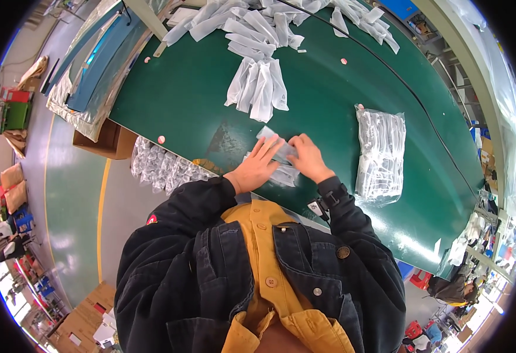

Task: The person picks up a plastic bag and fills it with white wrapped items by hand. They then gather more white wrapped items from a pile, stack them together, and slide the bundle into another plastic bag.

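Observation:
On the green tabletop close to my body, a translucent frosted plastic bag (284,152) lies slanted between my two hands. My left hand (251,169) rests on its left part with fingers stretched out flat. At the bag's right side, the fingers of my right hand (310,159) are bent and closed on its edge. Another frosted plastic bag (285,175) lies just below, partly under the left hand. A black strap (331,197) circles my right wrist. Whatever is inside the bags cannot be made out.
Frosted bags (261,88) trail from a heap (252,26) at the table's far side. A clear pack of long pale items (381,156) lies right. A black cable (396,73) crosses the far right. Wrapped items (164,167) and a cardboard box (102,140) stand by the left edge.

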{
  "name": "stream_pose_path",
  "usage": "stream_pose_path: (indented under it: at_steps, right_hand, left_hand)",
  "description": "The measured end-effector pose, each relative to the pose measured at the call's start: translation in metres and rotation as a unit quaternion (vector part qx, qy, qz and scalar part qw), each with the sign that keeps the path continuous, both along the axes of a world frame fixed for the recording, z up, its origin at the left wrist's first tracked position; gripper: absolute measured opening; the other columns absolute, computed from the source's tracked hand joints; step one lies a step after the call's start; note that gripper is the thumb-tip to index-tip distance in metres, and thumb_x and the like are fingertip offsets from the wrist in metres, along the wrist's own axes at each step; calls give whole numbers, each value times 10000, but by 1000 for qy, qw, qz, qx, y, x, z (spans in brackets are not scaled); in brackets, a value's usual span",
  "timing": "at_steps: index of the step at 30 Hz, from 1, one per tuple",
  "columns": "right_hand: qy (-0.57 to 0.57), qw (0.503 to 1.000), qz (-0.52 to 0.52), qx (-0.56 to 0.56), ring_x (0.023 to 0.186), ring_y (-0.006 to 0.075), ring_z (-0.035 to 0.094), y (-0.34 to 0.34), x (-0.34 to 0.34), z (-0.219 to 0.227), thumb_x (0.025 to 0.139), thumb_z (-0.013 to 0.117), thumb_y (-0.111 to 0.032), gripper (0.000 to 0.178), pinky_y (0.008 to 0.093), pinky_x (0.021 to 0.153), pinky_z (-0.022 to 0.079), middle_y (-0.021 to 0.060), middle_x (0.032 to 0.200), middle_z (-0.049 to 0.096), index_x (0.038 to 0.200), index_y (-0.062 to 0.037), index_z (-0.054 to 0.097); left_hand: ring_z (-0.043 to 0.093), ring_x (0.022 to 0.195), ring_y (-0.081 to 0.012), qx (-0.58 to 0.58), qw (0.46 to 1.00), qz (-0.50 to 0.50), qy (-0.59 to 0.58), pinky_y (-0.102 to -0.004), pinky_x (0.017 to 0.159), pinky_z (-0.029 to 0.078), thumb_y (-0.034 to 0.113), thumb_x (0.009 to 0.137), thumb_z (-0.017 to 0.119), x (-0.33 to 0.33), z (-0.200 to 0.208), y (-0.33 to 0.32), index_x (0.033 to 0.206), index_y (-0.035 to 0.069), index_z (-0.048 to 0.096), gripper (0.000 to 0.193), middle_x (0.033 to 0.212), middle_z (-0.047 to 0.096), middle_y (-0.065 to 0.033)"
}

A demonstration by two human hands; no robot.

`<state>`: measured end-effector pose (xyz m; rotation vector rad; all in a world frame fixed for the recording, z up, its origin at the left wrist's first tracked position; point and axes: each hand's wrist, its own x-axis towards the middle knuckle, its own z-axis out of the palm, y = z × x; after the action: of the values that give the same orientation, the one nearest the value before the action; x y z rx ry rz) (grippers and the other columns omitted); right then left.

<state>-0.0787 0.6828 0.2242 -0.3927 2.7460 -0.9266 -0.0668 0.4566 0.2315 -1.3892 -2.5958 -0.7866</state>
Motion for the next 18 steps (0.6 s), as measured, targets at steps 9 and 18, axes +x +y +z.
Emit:
stream_pose_path:
  at_steps: [9, 18]
  right_hand:
    - [247, 965, 76, -47, 998, 314, 572, -41, -83, 35, 764, 614, 11, 275, 415, 846, 495, 72, 1132, 566, 1010, -112, 628]
    - [239, 936, 258, 1, 1001, 290, 604, -51, -129, 21, 776, 602, 24, 246, 380, 813, 505, 62, 1105, 618, 988, -91, 649]
  left_hand:
    - [447, 1254, -346, -55, 997, -26, -56, -562, 1105, 315, 134, 689, 726, 4, -25, -2, 1035, 80, 562, 386, 1281, 499, -158]
    - [457, 1244, -334, -39, 997, -24, -55, -536, 1107, 323, 130, 702, 713, 7, -26, -7, 1046, 88, 564, 377, 1278, 508, -142]
